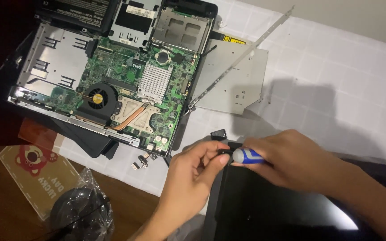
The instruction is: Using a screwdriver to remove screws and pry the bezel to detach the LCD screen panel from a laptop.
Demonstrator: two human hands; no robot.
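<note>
My left hand (193, 172): nearest to me, fingers pinched on the top corner of the black screen panel (264, 209).
My right hand (291, 163): closed around the blue screwdriver (246, 156).
Screwdriver: it lies sideways, its round grey end pointing left at my left fingertips, almost touching them.
Screen panel: flat at the near edge of the white cloth (336, 76), under both hands.
Closer hand: both meet at that corner; the left sits on it.
Small screws (141, 160): loose on the cloth, left of my hands.
Open laptop base (112, 76): farther off at the far left, green board showing.
Silver drive (233, 76): just right of the base, far side.
</note>
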